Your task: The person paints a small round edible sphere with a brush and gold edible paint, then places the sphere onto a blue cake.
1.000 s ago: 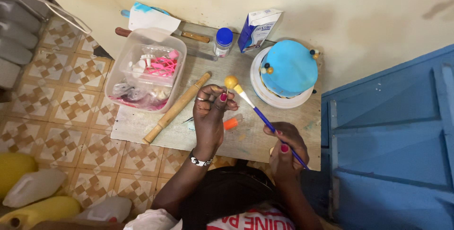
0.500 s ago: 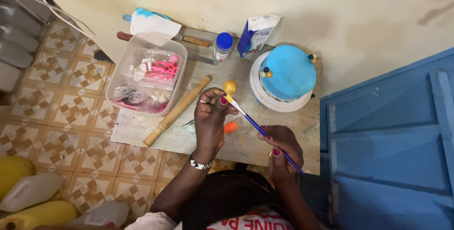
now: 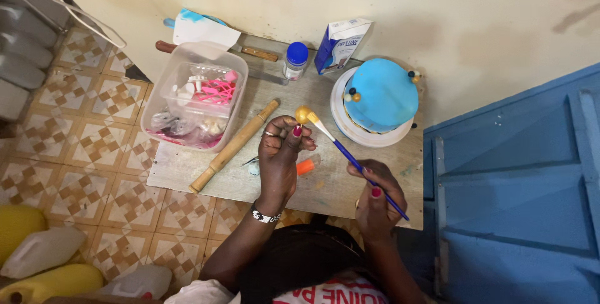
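Above the table (image 3: 350, 185), beside the blue cake (image 3: 382, 94) on its white stand, the left hand (image 3: 279, 154) pinches a small golden ball (image 3: 303, 114) in its fingers while the right hand (image 3: 375, 198) grips a blue-handled brush (image 3: 356, 163) whose tip touches the ball.

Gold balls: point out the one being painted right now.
The gold ball pinched in the left hand, touched by the paintbrush; the others sit on the blue cake.
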